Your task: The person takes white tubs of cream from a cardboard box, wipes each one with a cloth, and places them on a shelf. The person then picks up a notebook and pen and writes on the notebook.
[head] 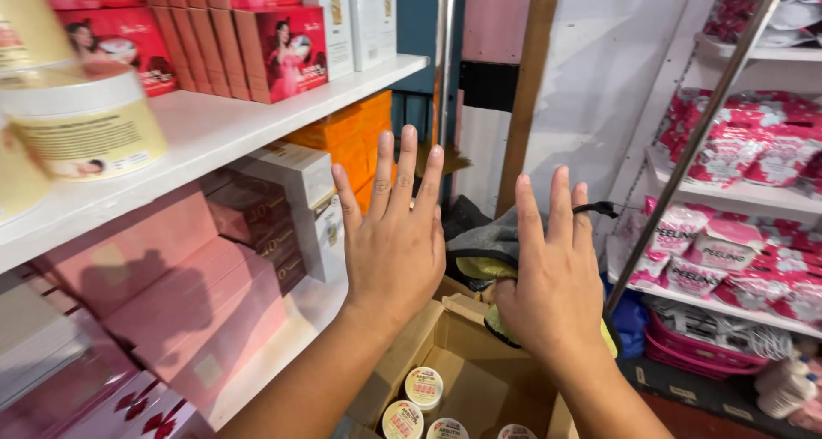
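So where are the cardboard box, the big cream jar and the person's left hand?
cardboard box (409, 346): head view, left flap.
big cream jar (81, 122): head view, front label.
left hand (396, 249): head view, back of hand.

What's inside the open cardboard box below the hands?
Inside the cardboard box, four small round jars with cream lids and pink labels show near the bottom edge. The left hand and right hand, both open and empty, hide part of the box; the rest runs out of frame.
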